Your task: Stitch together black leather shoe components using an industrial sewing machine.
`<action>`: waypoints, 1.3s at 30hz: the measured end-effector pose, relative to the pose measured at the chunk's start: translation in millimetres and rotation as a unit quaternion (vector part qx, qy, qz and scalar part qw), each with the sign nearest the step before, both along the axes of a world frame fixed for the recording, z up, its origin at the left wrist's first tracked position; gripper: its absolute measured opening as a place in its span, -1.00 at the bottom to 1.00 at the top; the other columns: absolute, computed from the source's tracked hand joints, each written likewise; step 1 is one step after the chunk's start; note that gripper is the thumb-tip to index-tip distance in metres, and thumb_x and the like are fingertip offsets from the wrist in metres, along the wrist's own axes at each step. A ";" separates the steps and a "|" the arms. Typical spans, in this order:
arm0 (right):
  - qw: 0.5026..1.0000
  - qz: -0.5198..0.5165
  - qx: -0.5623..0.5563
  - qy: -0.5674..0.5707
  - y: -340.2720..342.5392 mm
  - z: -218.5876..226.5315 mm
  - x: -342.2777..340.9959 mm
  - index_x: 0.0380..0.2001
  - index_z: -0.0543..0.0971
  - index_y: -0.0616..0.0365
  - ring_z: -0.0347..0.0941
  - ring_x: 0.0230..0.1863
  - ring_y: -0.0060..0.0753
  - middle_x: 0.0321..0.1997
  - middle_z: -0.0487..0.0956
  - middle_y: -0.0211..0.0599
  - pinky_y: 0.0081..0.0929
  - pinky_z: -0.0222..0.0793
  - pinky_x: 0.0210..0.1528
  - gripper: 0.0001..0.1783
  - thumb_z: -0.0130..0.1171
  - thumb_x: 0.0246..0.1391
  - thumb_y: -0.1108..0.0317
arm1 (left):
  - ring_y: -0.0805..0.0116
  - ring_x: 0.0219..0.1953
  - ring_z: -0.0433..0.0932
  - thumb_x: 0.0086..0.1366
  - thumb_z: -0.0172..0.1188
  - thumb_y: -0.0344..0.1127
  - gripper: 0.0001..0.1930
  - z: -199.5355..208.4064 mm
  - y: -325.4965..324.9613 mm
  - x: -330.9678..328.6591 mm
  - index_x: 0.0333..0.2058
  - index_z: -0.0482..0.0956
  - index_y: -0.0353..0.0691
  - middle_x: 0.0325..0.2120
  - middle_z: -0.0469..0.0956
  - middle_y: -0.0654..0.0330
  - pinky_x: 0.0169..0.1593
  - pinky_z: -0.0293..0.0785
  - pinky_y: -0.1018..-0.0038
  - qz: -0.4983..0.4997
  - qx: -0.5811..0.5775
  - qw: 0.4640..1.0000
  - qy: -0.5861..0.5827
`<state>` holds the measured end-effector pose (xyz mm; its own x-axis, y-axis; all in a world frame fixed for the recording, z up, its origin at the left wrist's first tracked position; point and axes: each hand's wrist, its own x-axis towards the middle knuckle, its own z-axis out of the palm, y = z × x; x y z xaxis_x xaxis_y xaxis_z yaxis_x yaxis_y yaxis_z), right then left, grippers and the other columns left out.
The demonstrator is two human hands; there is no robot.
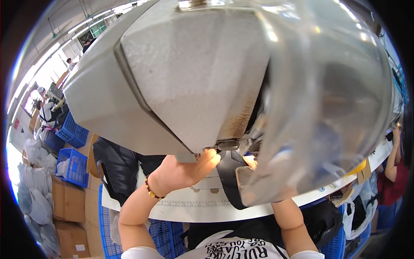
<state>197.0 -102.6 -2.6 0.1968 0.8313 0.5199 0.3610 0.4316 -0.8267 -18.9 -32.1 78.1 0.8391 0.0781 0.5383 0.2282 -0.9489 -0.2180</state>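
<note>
The big grey head of a sewing machine (198, 73) fills the upper middle of the view. My left hand (185, 172), with a beaded bracelet at its wrist, reaches under the machine head near the needle area. Its fingers are pressed together, and the tips meet the upper end of a black strap (231, 183). What lies between them is hidden. This strap hangs in a curve over the front of the white table (189, 211). Of my right hand (251, 162), fingertips show beside the strap; a blurred clear plastic shield (327, 108) covers the rest.
Black moulded pieces (116, 166) lie at the table's left end. A ruler scale runs along its front. Blue crates (73, 166), cartons (68, 198) and plastic bags (36, 181) stand on the left floor. Another person in red (393, 181) is at the far right.
</note>
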 end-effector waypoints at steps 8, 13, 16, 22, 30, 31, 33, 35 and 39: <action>1.000 0.026 -0.004 0.001 -0.1 35.2 3.4 -0.46 0.47 0.17 0.42 -0.39 -0.13 -0.42 0.51 -0.14 -0.39 0.31 -0.32 -0.84 0.14 -0.22 0.41 | 0.42 -0.42 0.41 -0.06 0.17 -0.40 -0.89 1.4 -3.8 5.5 -0.47 0.50 -0.17 -0.50 0.43 0.34 -0.37 0.40 0.49 0.035 -0.016 0.999 -0.031; 0.998 -0.024 0.018 -0.059 -4.3 43.5 5.6 -0.47 0.46 0.21 0.41 -0.39 -0.14 -0.42 0.50 -0.13 -0.39 0.31 -0.31 -0.83 0.16 -0.22 0.41 | 0.45 -0.44 0.39 -0.01 0.18 -0.38 -0.94 8.0 -3.3 9.8 -0.54 0.47 -0.17 -0.57 0.38 0.34 -0.40 0.40 0.50 0.027 0.049 0.998 -0.031; 0.992 -0.020 0.041 -0.122 -5.7 39.4 -7.8 -0.44 0.47 0.18 0.42 -0.41 -0.14 -0.41 0.50 -0.15 -0.39 0.31 -0.35 -0.82 0.14 -0.22 0.43 | 0.43 -0.42 0.39 -0.02 0.16 -0.40 -0.94 0.9 -3.5 -1.2 -0.52 0.47 -0.17 -0.57 0.38 0.34 -0.40 0.41 0.49 0.049 0.011 0.998 -0.026; 0.928 -0.087 0.105 -0.347 -34.1 38.1 -17.2 -0.33 0.49 0.10 0.42 -0.47 -0.15 -0.38 0.50 -0.21 -0.40 0.32 -0.48 -0.75 0.08 -0.20 0.48 | 0.35 -0.38 0.44 -0.04 0.15 -0.41 -0.87 7.5 -10.0 9.8 -0.44 0.50 -0.21 -0.49 0.44 0.28 -0.38 0.41 0.42 0.052 0.033 0.998 -0.006; 0.883 -0.066 0.103 -0.453 -21.9 30.5 -15.1 -0.19 0.47 0.06 0.45 -0.43 -0.05 -0.31 0.51 -0.14 -0.30 0.38 -0.43 -0.62 0.09 -0.21 0.47 | 0.30 -0.36 0.45 -0.10 0.17 -0.40 -0.78 -3.5 -9.0 -2.0 -0.38 0.52 -0.21 -0.42 0.45 0.28 -0.29 0.42 0.35 0.038 -0.124 0.990 -0.057; 0.881 -0.068 0.072 -0.462 -27.7 34.3 -7.6 -0.17 0.46 0.06 0.45 -0.41 -0.02 -0.28 0.50 -0.13 -0.26 0.38 -0.41 -0.60 0.10 -0.22 0.45 | 0.30 -0.36 0.45 -0.10 0.17 -0.40 -0.78 -1.1 -9.4 7.4 -0.38 0.52 -0.21 -0.42 0.45 0.28 -0.29 0.42 0.35 0.016 -0.126 0.990 -0.064; 0.891 -0.057 0.066 -0.445 -26.3 33.3 -6.6 -0.20 0.48 0.07 0.45 -0.38 -0.05 -0.29 0.51 -0.14 -0.28 0.39 -0.37 -0.62 0.12 -0.22 0.45 | 0.36 -0.42 0.46 -0.07 0.19 -0.36 -0.79 0.3 -13.0 8.1 -0.38 0.53 -0.21 -0.41 0.46 0.27 -0.35 0.43 0.42 0.047 0.004 0.999 -0.024; 0.908 -0.035 0.050 -0.414 -25.5 32.0 -5.5 -0.25 0.50 0.11 0.46 -0.32 -0.10 -0.29 0.52 -0.16 -0.33 0.39 -0.30 -0.68 0.15 -0.21 0.44 | 0.39 -0.44 0.46 -0.08 0.19 -0.35 -0.78 -5.2 -14.4 9.4 -0.37 0.53 -0.22 -0.40 0.46 0.26 -0.40 0.42 0.48 0.061 0.015 0.998 -0.030; 0.930 -0.004 0.055 -0.364 -21.2 26.7 -2.2 -0.29 0.52 0.15 0.46 -0.25 -0.13 -0.29 0.51 -0.18 -0.35 0.40 -0.20 -0.71 0.15 -0.20 0.44 | 0.46 -0.55 0.44 -0.14 0.19 -0.36 -0.87 -17.2 -20.1 13.4 -0.52 0.51 -0.17 -0.54 0.46 0.28 -0.44 0.42 0.57 0.114 0.016 0.991 -0.063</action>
